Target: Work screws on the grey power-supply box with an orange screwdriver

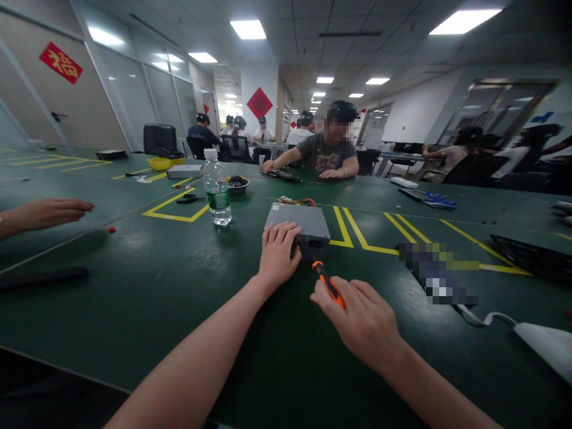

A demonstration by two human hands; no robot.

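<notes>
A grey metal computer power supply [304, 219] lies on the green table in front of me, its socket side toward me and a bundle of coloured wires [297, 201] behind it. My left hand [279, 253] grips its near left corner, fingers over the top and thumb at the near side. In my right hand [361, 316] is a screwdriver [328, 283] with an orange and black handle. Its shaft points at the near face of the power supply, below the socket; whether the tip touches is too dark to tell.
A water bottle [217, 190] stands left of the power supply, with a metal bowl [238, 185] behind it. Another person's hand [49, 213] reaches in at left. A person [328, 152] sits opposite. At right lie a blurred-out dark device [435, 277] and a white cable [487, 319].
</notes>
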